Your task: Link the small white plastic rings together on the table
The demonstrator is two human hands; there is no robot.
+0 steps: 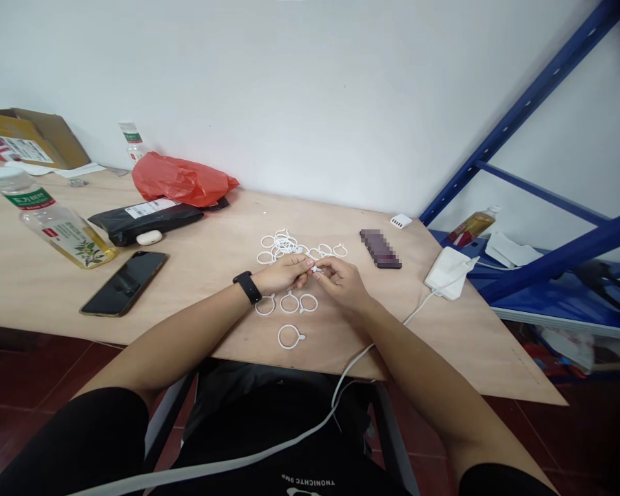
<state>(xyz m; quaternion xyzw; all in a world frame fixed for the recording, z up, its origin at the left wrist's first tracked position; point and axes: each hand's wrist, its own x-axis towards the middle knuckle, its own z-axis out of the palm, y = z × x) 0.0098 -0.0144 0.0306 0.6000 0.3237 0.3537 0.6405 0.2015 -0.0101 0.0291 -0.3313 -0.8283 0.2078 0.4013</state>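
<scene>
My left hand [288,273] and my right hand [342,280] meet over the middle of the wooden table [211,303], both pinched on one small white plastic ring [316,269] held between the fingertips. A black band sits on my left wrist [246,286]. Just behind the hands lies a loose pile of white rings [284,244]. In front of them three rings lie in a row [290,303], and a single ring [291,337] lies nearer the table's front edge.
A black phone [125,282], a bottle on its side [56,224], a black parcel [145,219] and a red bag [180,179] lie at the left. A white charger [448,273] with its cable is at the right, beside blue shelving [548,262]. A cardboard box [31,134] stands far left.
</scene>
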